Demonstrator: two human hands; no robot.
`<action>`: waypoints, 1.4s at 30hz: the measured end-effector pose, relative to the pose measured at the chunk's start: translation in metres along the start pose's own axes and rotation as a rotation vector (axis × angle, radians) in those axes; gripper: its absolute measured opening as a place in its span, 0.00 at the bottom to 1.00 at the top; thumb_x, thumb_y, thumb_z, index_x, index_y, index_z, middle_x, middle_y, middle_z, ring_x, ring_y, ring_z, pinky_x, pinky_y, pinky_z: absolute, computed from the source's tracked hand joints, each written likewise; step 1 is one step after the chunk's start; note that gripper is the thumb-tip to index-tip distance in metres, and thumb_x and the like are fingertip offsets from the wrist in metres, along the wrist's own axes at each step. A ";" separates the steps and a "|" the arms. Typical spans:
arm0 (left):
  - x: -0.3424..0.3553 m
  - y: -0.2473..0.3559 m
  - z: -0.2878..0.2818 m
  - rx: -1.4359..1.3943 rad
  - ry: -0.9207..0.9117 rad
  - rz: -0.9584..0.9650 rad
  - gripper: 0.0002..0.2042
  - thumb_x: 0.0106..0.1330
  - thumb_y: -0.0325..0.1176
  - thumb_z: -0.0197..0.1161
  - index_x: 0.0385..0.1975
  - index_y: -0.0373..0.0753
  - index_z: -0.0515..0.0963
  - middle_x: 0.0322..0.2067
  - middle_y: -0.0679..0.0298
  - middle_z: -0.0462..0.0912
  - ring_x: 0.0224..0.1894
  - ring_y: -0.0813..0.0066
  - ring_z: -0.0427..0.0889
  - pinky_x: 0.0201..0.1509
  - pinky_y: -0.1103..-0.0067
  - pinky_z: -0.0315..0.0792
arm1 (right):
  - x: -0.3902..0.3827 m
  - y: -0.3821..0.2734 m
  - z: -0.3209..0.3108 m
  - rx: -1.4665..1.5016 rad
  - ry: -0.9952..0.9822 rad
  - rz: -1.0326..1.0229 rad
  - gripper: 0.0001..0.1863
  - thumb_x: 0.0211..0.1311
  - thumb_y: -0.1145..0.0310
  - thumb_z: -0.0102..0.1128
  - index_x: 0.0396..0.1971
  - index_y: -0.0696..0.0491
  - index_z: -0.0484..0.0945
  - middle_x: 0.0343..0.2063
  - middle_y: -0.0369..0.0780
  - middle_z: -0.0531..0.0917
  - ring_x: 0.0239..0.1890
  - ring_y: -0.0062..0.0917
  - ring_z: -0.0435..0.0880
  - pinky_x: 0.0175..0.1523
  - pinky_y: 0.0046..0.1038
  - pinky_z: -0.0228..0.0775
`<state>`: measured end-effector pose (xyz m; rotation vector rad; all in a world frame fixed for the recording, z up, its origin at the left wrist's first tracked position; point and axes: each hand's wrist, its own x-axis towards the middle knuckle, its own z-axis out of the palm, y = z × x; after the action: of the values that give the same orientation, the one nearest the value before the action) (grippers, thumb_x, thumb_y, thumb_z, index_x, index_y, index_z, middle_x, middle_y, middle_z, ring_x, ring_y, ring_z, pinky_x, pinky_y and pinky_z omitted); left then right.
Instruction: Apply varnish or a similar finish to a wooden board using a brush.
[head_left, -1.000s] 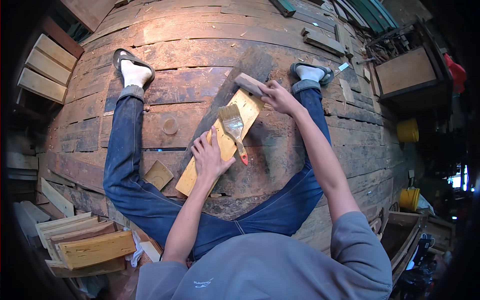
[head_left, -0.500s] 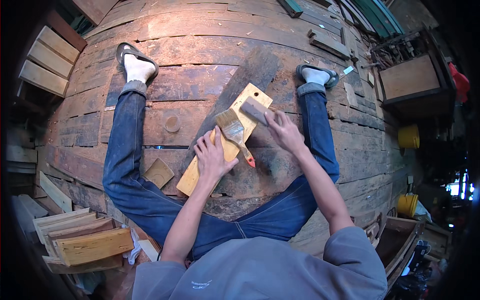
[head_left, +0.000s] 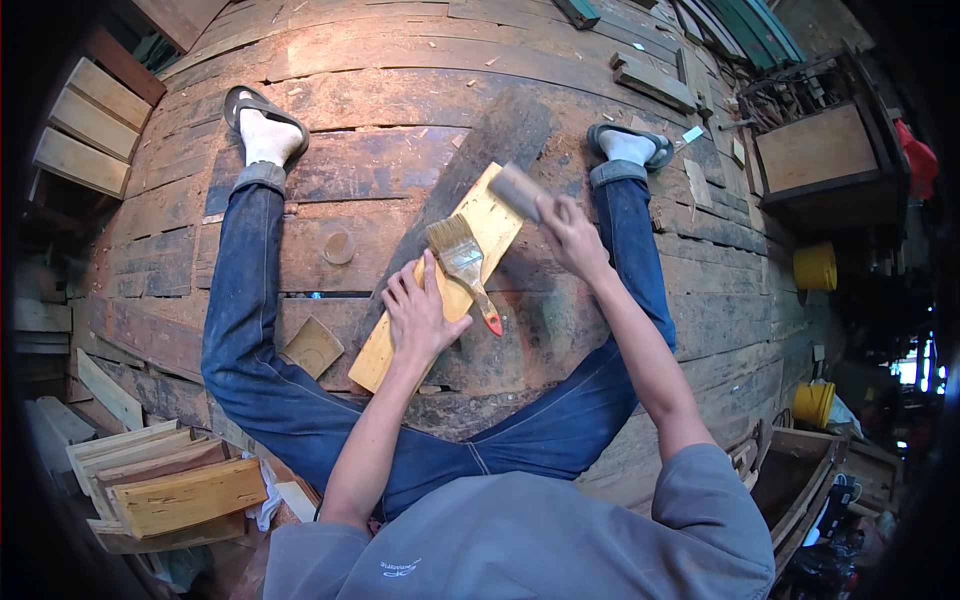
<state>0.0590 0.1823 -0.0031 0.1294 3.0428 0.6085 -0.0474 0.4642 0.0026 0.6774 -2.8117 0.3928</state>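
Observation:
A pale yellow wooden board (head_left: 380, 352) lies slantwise on a longer dark plank (head_left: 515, 120) between my legs. My left hand (head_left: 418, 318) rests on the board's nearer half, fingers spread and lying flat. Just beyond those fingers a flat paintbrush (head_left: 462, 262) lies across the board, its bristles toward the far left and its red-tipped handle past the right edge. In my right hand (head_left: 572, 240) is a grey-brown sanding block (head_left: 514, 190), gripped by its near end. It is smeared by motion and covers the board's far right corner.
Left of the plank stand a small round cup (head_left: 338, 246) and a square brown piece (head_left: 312, 347). Stacked boards (head_left: 200, 496) are at the lower left. A wooden cabinet (head_left: 815, 158) and yellow buckets (head_left: 815, 268) line the right. Shavings litter the plank floor (head_left: 360, 165).
My right hand has moved slightly right with the sanding block, which now hides the hole in the board's far end. My left hand and the paintbrush keep their places on the board.

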 end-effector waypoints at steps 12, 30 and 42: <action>-0.001 0.002 0.000 0.012 0.014 0.008 0.58 0.37 0.51 0.78 0.70 0.37 0.51 0.56 0.50 0.61 0.58 0.50 0.60 0.60 0.57 0.58 | 0.015 0.005 0.010 -0.056 0.052 0.098 0.25 0.63 0.65 0.57 0.60 0.48 0.69 0.49 0.51 0.72 0.42 0.49 0.79 0.44 0.42 0.77; 0.001 -0.001 0.004 0.018 -0.002 0.004 0.58 0.38 0.51 0.78 0.70 0.37 0.50 0.57 0.50 0.60 0.57 0.51 0.60 0.61 0.57 0.58 | -0.031 -0.137 -0.009 0.231 -0.195 0.156 0.19 0.51 0.57 0.69 0.31 0.58 0.75 0.29 0.47 0.79 0.35 0.40 0.81 0.42 0.38 0.73; 0.001 -0.001 -0.002 -0.013 0.016 -0.008 0.58 0.36 0.50 0.78 0.69 0.36 0.52 0.58 0.51 0.60 0.57 0.51 0.60 0.60 0.57 0.58 | -0.016 -0.120 -0.003 0.375 -0.095 0.361 0.16 0.54 0.76 0.54 0.43 0.60 0.65 0.31 0.57 0.80 0.33 0.53 0.82 0.39 0.48 0.76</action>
<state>0.0580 0.1806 -0.0015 0.1123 3.0531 0.6314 0.0234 0.3689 0.0258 0.2482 -2.9788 0.9939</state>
